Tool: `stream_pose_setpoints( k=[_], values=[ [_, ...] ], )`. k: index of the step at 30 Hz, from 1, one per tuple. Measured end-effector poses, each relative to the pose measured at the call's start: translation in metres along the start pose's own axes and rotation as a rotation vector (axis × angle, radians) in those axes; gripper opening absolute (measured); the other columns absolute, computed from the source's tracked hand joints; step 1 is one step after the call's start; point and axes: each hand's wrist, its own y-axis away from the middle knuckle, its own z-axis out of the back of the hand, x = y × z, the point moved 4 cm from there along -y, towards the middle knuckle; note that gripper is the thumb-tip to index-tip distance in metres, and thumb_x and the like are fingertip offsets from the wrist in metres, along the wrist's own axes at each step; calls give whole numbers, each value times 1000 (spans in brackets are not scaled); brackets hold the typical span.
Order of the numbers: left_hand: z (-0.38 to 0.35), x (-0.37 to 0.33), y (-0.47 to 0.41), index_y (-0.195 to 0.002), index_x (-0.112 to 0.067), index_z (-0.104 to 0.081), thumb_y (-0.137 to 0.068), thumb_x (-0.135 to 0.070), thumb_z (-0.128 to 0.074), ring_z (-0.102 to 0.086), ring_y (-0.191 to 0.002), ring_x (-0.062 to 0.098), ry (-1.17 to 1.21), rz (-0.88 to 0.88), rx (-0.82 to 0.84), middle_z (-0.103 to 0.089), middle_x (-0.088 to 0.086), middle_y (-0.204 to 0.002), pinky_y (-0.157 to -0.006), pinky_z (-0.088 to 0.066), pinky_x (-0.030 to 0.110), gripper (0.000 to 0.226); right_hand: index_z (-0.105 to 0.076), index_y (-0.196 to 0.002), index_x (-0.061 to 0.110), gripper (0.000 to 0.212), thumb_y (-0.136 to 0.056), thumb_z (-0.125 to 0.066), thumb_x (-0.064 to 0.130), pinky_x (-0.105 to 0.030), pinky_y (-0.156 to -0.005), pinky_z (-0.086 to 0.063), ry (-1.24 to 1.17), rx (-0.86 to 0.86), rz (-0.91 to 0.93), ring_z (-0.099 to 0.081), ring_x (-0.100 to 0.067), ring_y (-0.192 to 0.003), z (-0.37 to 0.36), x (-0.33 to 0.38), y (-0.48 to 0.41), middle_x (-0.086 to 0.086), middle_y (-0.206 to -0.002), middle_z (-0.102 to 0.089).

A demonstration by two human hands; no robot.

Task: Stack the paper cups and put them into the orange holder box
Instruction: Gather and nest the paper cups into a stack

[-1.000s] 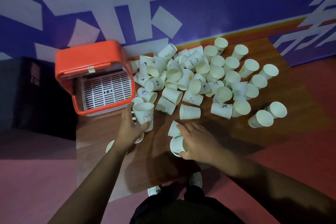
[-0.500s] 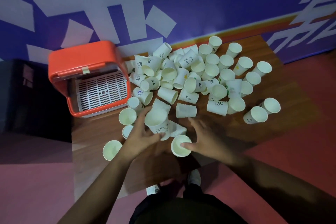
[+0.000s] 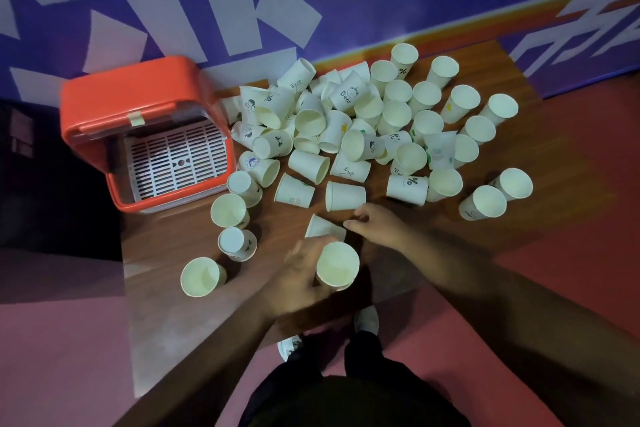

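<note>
At the near edge of the wooden table, the left hand is closed around an upright paper cup, mouth facing up; whether it is one cup or a short nested stack cannot be told. The right hand lies just beyond it, fingers loosely curled, fingertips touching a cup lying on its side; no firm grip is evident. That fallen cup lies between the two hands, its long axis running across the table, and the right hand is judged nearer. The orange holder box stands well apart to the far left, opening toward the person, a white slotted grid visible inside and no cups within. Remaining cups are thin, tapered, matte white paper, some printed, heaped and scattered beyond the hands.
</note>
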Motion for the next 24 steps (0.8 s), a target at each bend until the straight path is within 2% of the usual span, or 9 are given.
stream_pose_setpoints(
  k=[1,3,6,10,13,15,18,21,24],
  values=[
    [-3,5,0,-148,-38,-27,-83,-47,-71,-35,-135,17,-42,0,25,-40,-9,-147,-114,-30,47,80,-55,-131,11,54,-88,-66,44,-29,-87,-45,24,20,11,-57,-18,-111,-4,1,-4,-6,-129,-59],
    [-4,7,2,-151,-42,-20,-79,-54,-73,-30,-139,18,-49,12,97,-33,-8,-153,-117,-27,45,90,-57,-127,2,55,-88,-68,39,-37,-95,-49,53,49,21,-59,-27,-116,-11,4,-10,-14,-129,-60],
    [6,19,6,-153,-49,-18,-76,-57,-78,-24,-144,12,140,90,161,-28,-13,-155,-120,-22,38,97,-58,-121,-3,58,-84,-74,39,-48,-98,-49,58,83,40,-61,-32,-112,-20,5,-21,-21,-125,-62],
    [42,56,-10,-141,-47,-41,-74,-72,-72,-43,-137,14,312,303,-121,-46,-10,-144,-115,-38,49,78,-50,-137,9,68,-80,-77,37,-39,-101,-47,25,130,37,-56,-23,-120,-31,6,-32,-9,-135,-56],
    [63,68,-37,-137,-24,-49,-83,-45,-75,-50,-127,21,105,347,-269,-53,2,-134,-107,-43,40,63,-51,-137,10,69,-78,-79,33,-36,-101,-47,91,106,56,-57,-24,-121,-40,5,-38,-9,-135,-58],
    [70,67,-58,-137,-11,-50,-82,-30,-75,-50,-126,29,-81,310,-282,-53,11,-135,-105,-44,42,63,-53,-135,12,66,-78,-79,31,-34,-96,-48,100,77,60,-58,-24,-119,-44,2,-43,-8,-133,-59],
    [67,64,-85,-139,-6,-50,-79,-18,-77,-52,-124,34,-228,258,-226,-51,15,-139,-103,-47,44,67,-61,-121,12,53,-76,-80,31,-29,-78,-46,110,79,83,-62,-22,-106,-47,-3,-45,-6,-119,-66],
    [64,66,-104,-139,-3,-52,-78,-15,-75,-54,-124,37,-353,224,-211,-53,18,-140,-102,-47,46,67,-64,-110,13,42,-77,-79,35,-30,-75,-51,88,70,102,-63,-17,-96,-39,-9,-39,-1,-105,-67],
    [62,72,-118,-139,-3,-52,-82,-13,-68,-48,-131,39,-500,165,-147,-51,20,-142,-107,-40,48,60,-62,-105,14,38,-80,-75,39,-26,-65,-47,24,88,105,-59,-9,-84,-23,-23,-24,5,-95,-62]
  ],
)
